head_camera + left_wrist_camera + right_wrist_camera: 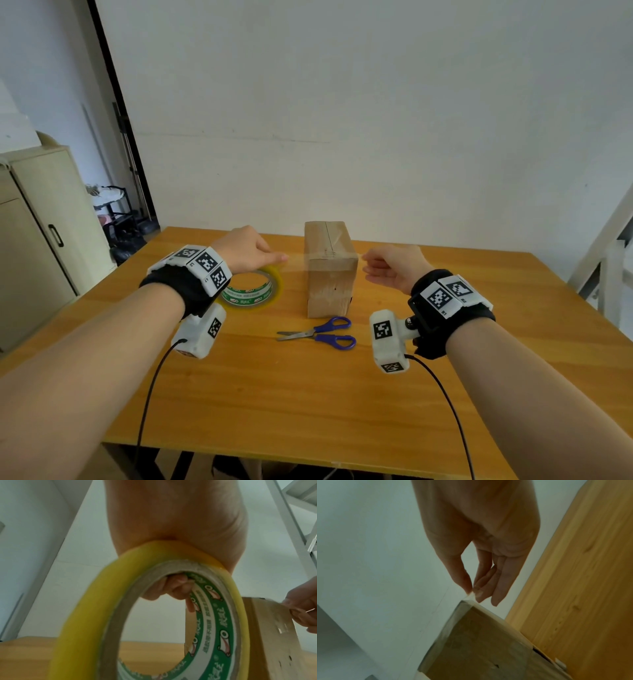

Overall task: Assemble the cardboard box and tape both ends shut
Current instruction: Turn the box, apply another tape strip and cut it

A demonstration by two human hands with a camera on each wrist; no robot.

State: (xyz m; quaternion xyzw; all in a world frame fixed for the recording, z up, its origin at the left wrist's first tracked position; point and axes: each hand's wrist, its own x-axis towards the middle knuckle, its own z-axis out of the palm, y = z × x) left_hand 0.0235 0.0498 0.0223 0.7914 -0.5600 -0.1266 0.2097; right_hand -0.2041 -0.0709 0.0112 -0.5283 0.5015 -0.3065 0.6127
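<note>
Head view. Cardboard box (329,270) stands upright on end near the middle of a wooden table (308,394), top flaps closed. A clear tape strip (297,262) runs from the left, across the near top edge of the box, toward the right. Left hand (244,249) hovers left of the box, fingers curled down through a tape roll (254,291) with a yellow edge and a green-and-white printed core. Right hand (394,269) is just right of the box, thumb and fingers brought together at the strip's free end. Scissors (317,334) with blue handles lie on the table in front of the box, blades closed, pointing left. Beige cabinet (41,240) at far left.

Left wrist view. The left hand (173,527) grips the tape roll (89,615): fingertips (173,588) curl inside the core, the palm presses on the outer yellow rim. The box (271,635) stands just right of the roll. The right hand (302,608) pinches the tape at the box's upper corner.

Right wrist view. The right hand (479,534) pinches the end of the tape strip (470,597) between thumb and forefinger; the other fingers lie nearly straight alongside. The pinch sits just off the top corner of the box (479,649), with the strip lying along its top edge. Table (582,588) beyond.
</note>
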